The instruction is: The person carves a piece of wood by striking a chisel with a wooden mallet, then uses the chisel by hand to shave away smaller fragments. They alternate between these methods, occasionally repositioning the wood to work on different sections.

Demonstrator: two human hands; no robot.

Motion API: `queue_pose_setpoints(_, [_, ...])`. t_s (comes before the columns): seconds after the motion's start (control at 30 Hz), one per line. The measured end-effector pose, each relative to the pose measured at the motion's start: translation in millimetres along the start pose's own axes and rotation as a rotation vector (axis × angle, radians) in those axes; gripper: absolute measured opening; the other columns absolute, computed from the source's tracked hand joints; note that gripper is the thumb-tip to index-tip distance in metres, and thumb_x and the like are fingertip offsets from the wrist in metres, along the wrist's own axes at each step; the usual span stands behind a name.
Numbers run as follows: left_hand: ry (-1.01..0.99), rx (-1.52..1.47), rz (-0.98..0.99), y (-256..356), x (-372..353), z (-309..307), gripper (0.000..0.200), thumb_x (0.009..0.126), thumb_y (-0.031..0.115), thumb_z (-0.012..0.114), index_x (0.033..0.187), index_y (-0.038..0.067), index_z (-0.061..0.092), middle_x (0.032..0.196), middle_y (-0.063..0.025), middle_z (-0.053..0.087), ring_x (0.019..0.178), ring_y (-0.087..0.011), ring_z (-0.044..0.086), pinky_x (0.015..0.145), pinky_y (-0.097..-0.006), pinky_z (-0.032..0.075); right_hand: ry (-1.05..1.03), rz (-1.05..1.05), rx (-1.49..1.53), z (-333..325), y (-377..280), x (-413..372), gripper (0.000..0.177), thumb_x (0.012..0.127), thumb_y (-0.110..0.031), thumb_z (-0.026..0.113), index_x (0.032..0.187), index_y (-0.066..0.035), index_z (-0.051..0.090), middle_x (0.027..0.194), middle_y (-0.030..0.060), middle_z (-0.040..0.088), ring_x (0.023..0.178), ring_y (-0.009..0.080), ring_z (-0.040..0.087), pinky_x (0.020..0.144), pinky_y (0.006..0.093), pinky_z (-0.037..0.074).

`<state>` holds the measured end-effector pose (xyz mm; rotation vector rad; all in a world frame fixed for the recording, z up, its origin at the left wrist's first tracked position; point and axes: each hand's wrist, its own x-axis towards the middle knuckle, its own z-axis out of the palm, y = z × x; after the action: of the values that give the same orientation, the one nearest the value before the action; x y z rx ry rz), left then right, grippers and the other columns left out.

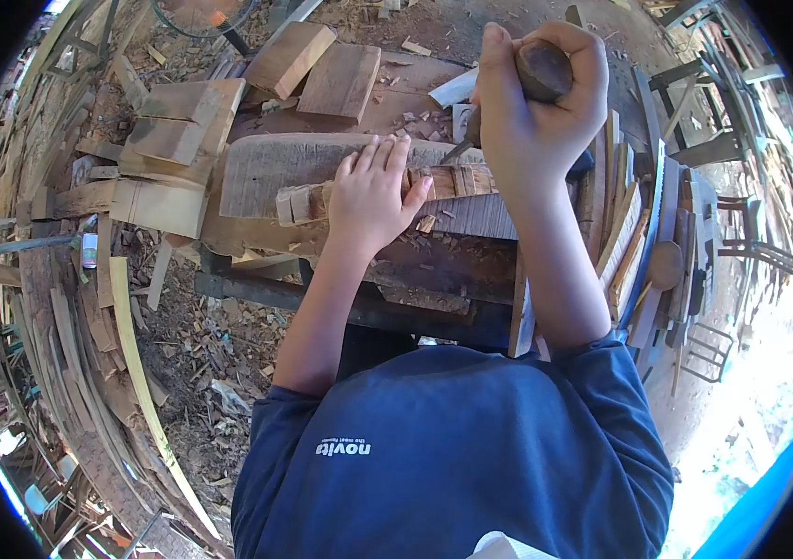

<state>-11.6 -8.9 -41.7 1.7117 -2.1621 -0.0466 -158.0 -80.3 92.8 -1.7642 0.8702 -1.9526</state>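
My left hand [370, 196] lies with its fingers stretched out over a narrow wood strip [457, 181], pressing it against a wide grey plank [275, 160]. The strip has notches cut across it near both ends. My right hand [545, 112] is raised higher, fingers wrapped round the thick wooden handle [543, 71] of what looks like a chisel. Its thin metal shaft [460, 150] slants down from under the fist towards the strip, close to the notches. Small chips [426, 224] lie beside the strip.
Offcut blocks [338, 82] and stacked boards [182, 126] lie at the back and left of the bench. Upright slats and a saw-like blade [662, 200] stand close on the right. Wood scraps litter the ground [215, 373]; long strips [140, 363] lie left.
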Motion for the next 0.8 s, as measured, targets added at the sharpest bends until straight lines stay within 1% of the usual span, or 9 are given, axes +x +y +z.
queue_pose_setpoints(0.23, [-0.009, 0.001, -0.013, 1.2, -0.1, -1.4, 0.062, 0.096, 0.049, 0.050, 0.137, 0.002, 0.050, 0.137, -0.0172, 0.057, 0.132, -0.0325, 0.050, 0.108, -0.0488, 0.036, 0.003, 0.000, -0.027, 2.5, -7.7, -2.1, 0.025, 0.088, 0.002, 0.071, 0.098, -0.004, 0.048, 0.069, 0.0030, 0.062, 0.052, 0.0056, 0.057, 0.046, 0.0195, 0.043])
queue_pose_setpoints(0.33, [-0.010, 0.001, -0.014, 0.6, -0.3, -0.3, 0.062, 0.096, 0.049, 0.050, 0.138, 0.002, 0.049, 0.137, -0.0169, 0.057, 0.132, -0.0324, 0.050, 0.108, -0.0487, 0.036, 0.017, 0.005, -0.030, 2.5, -7.4, -2.5, 0.026, 0.087, 0.000, 0.073, 0.099, -0.004, 0.050, 0.071, 0.0021, 0.061, 0.055, 0.0047, 0.056, 0.050, 0.0189, 0.043])
queue_pose_setpoints(0.4, [-0.003, 0.002, -0.014, 0.2, -0.5, 0.5, 0.062, 0.096, 0.049, 0.050, 0.138, 0.002, 0.049, 0.137, -0.0168, 0.057, 0.132, -0.0324, 0.050, 0.108, -0.0487, 0.036, 0.015, -0.129, -0.268, 2.1, -4.0, -3.6, 0.029, 0.086, -0.004, 0.076, 0.100, -0.005, 0.051, 0.073, 0.0009, 0.060, 0.060, 0.0039, 0.054, 0.056, 0.0189, 0.042])
queue_pose_setpoints(0.6, [-0.042, 0.017, -0.027, -1.4, -0.3, -1.5, 0.064, 0.096, 0.049, 0.051, 0.139, 0.003, 0.047, 0.139, -0.0164, 0.055, 0.134, -0.0305, 0.049, 0.107, -0.0475, 0.037, 0.093, -0.186, -0.301, 13.6, -10.8, -13.4, 0.033, 0.085, -0.009, 0.079, 0.102, -0.005, 0.051, 0.074, -0.0005, 0.057, 0.064, 0.0063, 0.054, 0.059, 0.0212, 0.043])
queue_pose_setpoints(0.63, [-0.024, -0.050, 0.004, -1.7, 0.9, -6.8, 0.065, 0.095, 0.048, 0.053, 0.140, 0.002, 0.046, 0.140, -0.0179, 0.054, 0.136, -0.0311, 0.046, 0.108, -0.0475, 0.036, 0.091, -0.191, -0.300, 15.1, -11.7, -14.3, 0.033, 0.085, -0.009, 0.079, 0.102, -0.005, 0.051, 0.074, -0.0005, 0.057, 0.064, 0.0063, 0.054, 0.059, 0.0212, 0.043])
queue_pose_setpoints(0.7, [0.000, -0.114, 0.034, 0.1, 5.9, -18.0, 0.066, 0.094, 0.046, 0.056, 0.141, 0.002, 0.044, 0.141, -0.0194, 0.052, 0.137, -0.0317, 0.044, 0.109, -0.0476, 0.035, 0.022, -0.135, -0.327, 18.1, -14.8, -14.9, 0.038, 0.087, -0.014, 0.078, 0.106, -0.003, 0.047, 0.076, 0.0044, 0.061, 0.065, 0.0117, 0.058, 0.060, 0.0254, 0.046])
queue_pose_setpoints(0.73, [0.053, -0.487, 0.012, 2.0, 10.4, -24.9, 0.067, 0.093, 0.044, 0.059, 0.142, 0.002, 0.043, 0.141, -0.0212, 0.051, 0.139, -0.0331, 0.042, 0.111, -0.0478, 0.032, 0.023, -0.141, -0.323, 18.3, -17.9, -14.4, 0.038, 0.087, -0.014, 0.078, 0.106, -0.003, 0.047, 0.076, 0.0044, 0.061, 0.065, 0.0117, 0.058, 0.060, 0.0254, 0.046])
queue_pose_setpoints(0.77, [0.105, -0.861, -0.008, 5.8, 14.4, -35.5, 0.068, 0.092, 0.042, 0.062, 0.143, 0.002, 0.042, 0.141, -0.0229, 0.050, 0.140, -0.0345, 0.040, 0.113, -0.0480, 0.030, -0.045, -0.077, -0.333, 18.2, -21.5, -14.2, 0.041, 0.087, -0.017, 0.077, 0.108, -0.002, 0.046, 0.076, 0.0094, 0.063, 0.064, 0.0216, 0.062, 0.058, 0.0312, 0.049])
queue_pose_setpoints(0.8, [0.110, -0.859, -0.005, 10.2, 18.1, -47.7, 0.068, 0.092, 0.042, 0.062, 0.143, 0.002, 0.042, 0.141, -0.0229, 0.050, 0.140, -0.0345, 0.040, 0.113, -0.0480, 0.030, -0.112, -0.015, -0.343, 17.7, -25.0, -13.5, 0.044, 0.087, -0.020, 0.075, 0.111, 0.000, 0.044, 0.077, 0.0144, 0.064, 0.063, 0.0316, 0.067, 0.056, 0.0370, 0.052])
